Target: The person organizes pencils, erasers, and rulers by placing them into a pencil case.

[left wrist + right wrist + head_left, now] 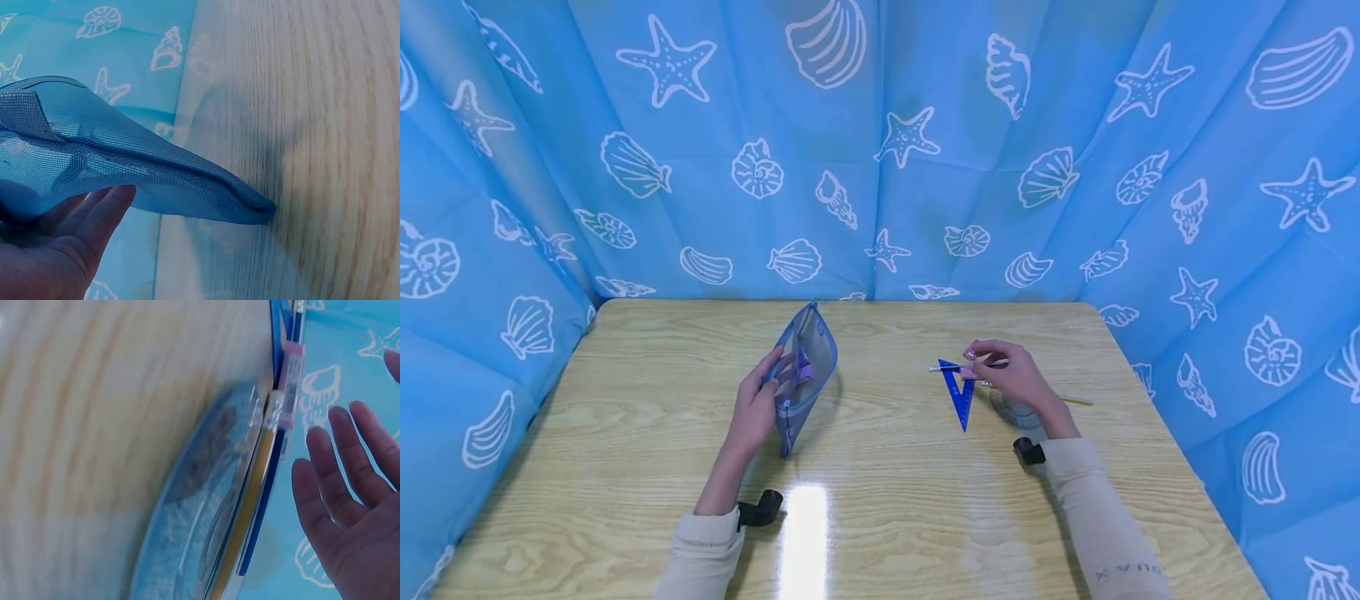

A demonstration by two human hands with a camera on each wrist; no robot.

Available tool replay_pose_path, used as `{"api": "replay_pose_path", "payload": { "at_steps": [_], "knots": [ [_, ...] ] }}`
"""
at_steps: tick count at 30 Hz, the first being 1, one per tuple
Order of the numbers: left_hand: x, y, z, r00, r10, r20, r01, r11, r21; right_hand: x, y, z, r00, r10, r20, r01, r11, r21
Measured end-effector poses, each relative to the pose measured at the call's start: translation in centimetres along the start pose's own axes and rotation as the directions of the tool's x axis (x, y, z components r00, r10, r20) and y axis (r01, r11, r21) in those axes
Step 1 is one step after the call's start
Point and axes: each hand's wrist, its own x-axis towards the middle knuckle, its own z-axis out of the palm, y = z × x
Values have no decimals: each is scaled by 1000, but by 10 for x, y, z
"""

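Note:
My left hand (756, 408) grips a blue mesh zip pouch (796, 412) by its left side and holds it upright with its mouth open. Inside shows a purple item (805, 368). In the left wrist view, fingers (103, 219) lie against the mesh pouch (156, 169). Over on the right, my right hand (1018, 379) hovers above a group of stationery, fingers spread and holding nothing in the right wrist view. Beneath it are a pink eraser (291, 381), a blue set square (958, 400), a yellow pencil (250, 500), a dark blue pencil (255, 531) and a clear protractor (200, 481).
A wood-grain table (880, 517) carries everything, with a bright light reflection near its front. Blue curtains (880, 192) printed with shells and starfish hang behind and at both sides. Each wrist wears a small black camera (763, 508).

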Motion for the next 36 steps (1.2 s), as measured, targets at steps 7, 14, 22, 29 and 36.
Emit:
{"api": "replay_pose_path", "payload": {
  "at_steps": [7, 14, 22, 29, 36],
  "knots": [
    [-1, 1, -2, 1000, -8, -4, 8, 1000, 5, 9, 7, -5, 998, 50, -46, -53, 996, -67],
    [-2, -2, -4, 1000, 1, -7, -1, 1000, 10, 16, 8, -6, 994, 98, -50, -103, 987, -120],
    [-2, -3, -7, 1000, -12, -23, 13, 998, 56, 23, 13, -6, 989, 140, -55, -148, 971, -190],
    [-3, -1, -7, 1000, -15, -11, 15, 999, 39, 28, 16, -7, 987, 152, -55, -161, 962, -221],
    [-2, -2, -7, 1000, -25, -17, 26, 998, 50, 33, 19, -9, 981, 194, -28, -194, 943, -269]
  ]
}}
